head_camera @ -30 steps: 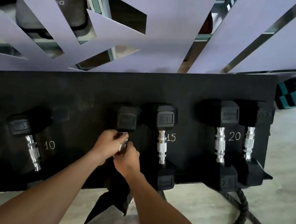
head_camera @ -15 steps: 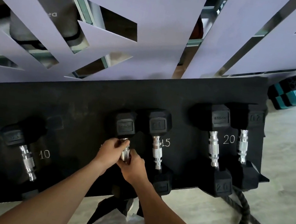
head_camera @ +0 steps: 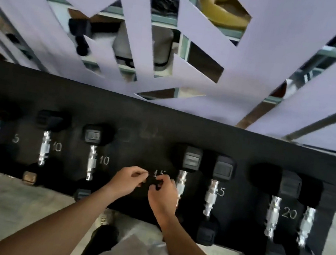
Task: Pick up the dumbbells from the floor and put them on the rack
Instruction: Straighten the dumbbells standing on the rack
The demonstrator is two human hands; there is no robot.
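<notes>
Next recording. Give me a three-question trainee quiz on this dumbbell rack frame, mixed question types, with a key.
1. True or false: the left hand is wrapped round a dumbbell handle.
2. Which painted number on the rack sits between the two hands? A) 5 B) 15 C) 20
3. Fill in: the dumbbell nearest the right hand lies on that hand's ____ side.

Key
1. False. Its fingers are loosely curled and hold nothing.
2. B.
3. Right. Its chrome handle runs just beside the right hand's knuckles; whether they touch cannot be told.
</notes>
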